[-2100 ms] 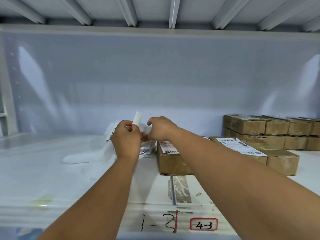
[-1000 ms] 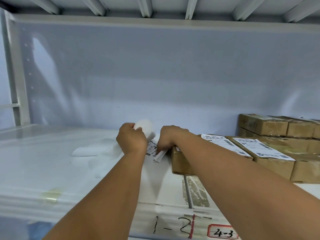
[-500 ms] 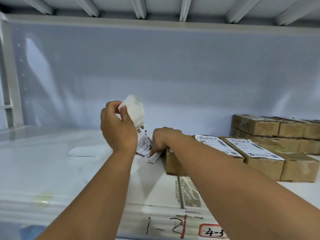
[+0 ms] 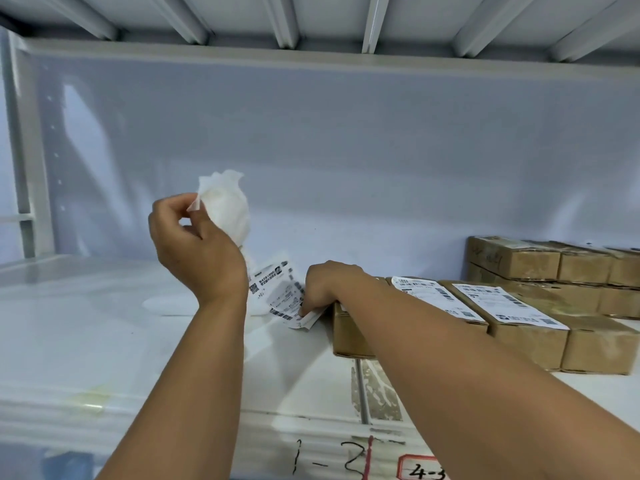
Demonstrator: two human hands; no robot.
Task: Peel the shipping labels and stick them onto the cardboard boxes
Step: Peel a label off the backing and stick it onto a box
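Note:
My left hand (image 4: 194, 244) is raised above the shelf and pinches a white backing sheet (image 4: 227, 206) that curls upward. Below it hangs a printed shipping label (image 4: 277, 289), stretched between the backing and my right hand (image 4: 327, 284), which grips the label's lower edge low over the shelf. Right beside that hand sits a brown cardboard box (image 4: 349, 336). Two more boxes (image 4: 530, 336) to its right carry white labels (image 4: 509, 301) on their tops.
A stack of smaller cardboard boxes (image 4: 554, 265) stands at the back right against the wall. Loose white backing paper (image 4: 169, 303) lies on the white shelf (image 4: 86, 341) at left. Another shelf's ribbed underside runs overhead. Handwritten tags mark the front edge.
My left hand has lifted up and leftward, peeling the backing away from the label. My right hand has stayed low by the box, holding the label's edge.

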